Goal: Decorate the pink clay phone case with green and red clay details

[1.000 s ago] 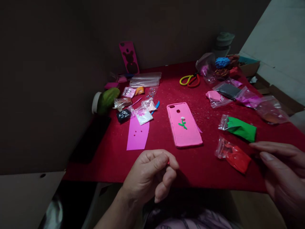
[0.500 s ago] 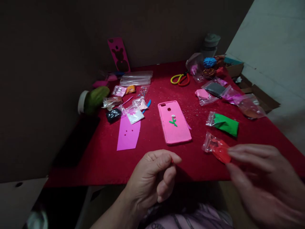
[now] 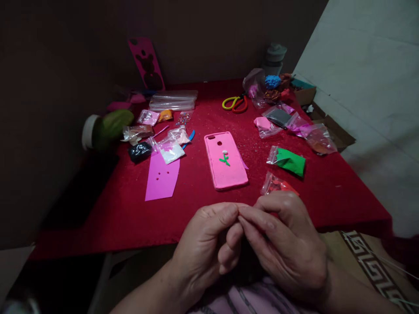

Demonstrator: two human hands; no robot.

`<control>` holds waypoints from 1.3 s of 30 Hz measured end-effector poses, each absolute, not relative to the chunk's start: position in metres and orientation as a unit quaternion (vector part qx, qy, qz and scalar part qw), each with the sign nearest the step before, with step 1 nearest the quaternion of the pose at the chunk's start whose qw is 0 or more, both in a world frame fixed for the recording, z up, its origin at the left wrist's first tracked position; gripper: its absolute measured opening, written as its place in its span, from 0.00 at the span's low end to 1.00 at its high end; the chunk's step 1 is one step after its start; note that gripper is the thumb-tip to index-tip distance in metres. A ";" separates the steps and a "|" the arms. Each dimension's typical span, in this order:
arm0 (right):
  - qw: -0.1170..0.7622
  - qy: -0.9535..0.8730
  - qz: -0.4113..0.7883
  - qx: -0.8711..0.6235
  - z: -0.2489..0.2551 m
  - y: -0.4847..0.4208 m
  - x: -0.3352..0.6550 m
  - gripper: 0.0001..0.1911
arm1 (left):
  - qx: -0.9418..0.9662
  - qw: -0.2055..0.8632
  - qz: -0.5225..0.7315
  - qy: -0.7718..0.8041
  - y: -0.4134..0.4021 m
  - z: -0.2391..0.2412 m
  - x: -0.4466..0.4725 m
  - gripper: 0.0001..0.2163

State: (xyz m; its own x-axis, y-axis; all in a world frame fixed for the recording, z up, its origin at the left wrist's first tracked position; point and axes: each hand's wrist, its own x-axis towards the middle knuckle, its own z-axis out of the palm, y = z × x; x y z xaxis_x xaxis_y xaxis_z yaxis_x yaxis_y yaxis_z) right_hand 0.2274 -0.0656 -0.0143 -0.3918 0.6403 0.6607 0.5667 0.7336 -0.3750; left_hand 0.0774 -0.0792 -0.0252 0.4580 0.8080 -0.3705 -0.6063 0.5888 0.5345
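Observation:
Both hands meet at the front edge of the table, their fingertips pinched together. My left hand (image 3: 209, 237) is closed, thumb against index finger, where a tiny red piece of clay showed a moment earlier; the fingers now hide it. My right hand (image 3: 288, 244) is closed too, its thumb and fingertips touching the left ones; whatever it grips is hidden. Just beyond lies a pink phone case (image 3: 229, 172) with a green clay stem and a small white blob on it. A bag of red clay (image 3: 275, 184) is partly covered by my right hand.
A purple sheet (image 3: 162, 187) with several red dots lies left, beside small clay bags, including a white one (image 3: 172, 151). Green clay (image 3: 290, 161) sits right. Scissors (image 3: 235, 104) and a clear bottle (image 3: 274, 59) are farther back. A bear-patterned case (image 3: 147, 65) leans at the back left.
My right hand has moved left from beside the red clay bag to meet my left hand's fingertips. The view has shifted, so the table's things appear farther left.

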 end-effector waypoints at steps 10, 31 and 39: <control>0.504 -0.691 0.300 -0.423 -0.014 -0.067 0.228 0.08 | 0.291 0.696 0.483 0.445 -0.083 -0.014 0.072 0.07; 0.450 -0.566 0.554 -0.412 -0.015 -0.065 0.226 0.08 | 0.772 0.174 0.433 0.432 -0.079 -0.013 0.062 0.07; 0.466 -0.581 0.505 -0.436 -0.019 -0.061 0.224 0.07 | 0.651 0.436 0.468 0.409 -0.079 -0.013 0.059 0.04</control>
State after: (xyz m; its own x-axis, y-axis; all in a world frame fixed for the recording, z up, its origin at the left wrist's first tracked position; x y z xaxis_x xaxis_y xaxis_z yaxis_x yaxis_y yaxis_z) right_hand 0.2238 -0.0607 -0.0190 -0.1857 0.9774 0.1014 0.0365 0.1100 -0.9933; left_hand 0.0595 -0.0788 -0.0133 0.2272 0.9406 0.2521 0.1255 -0.2850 0.9503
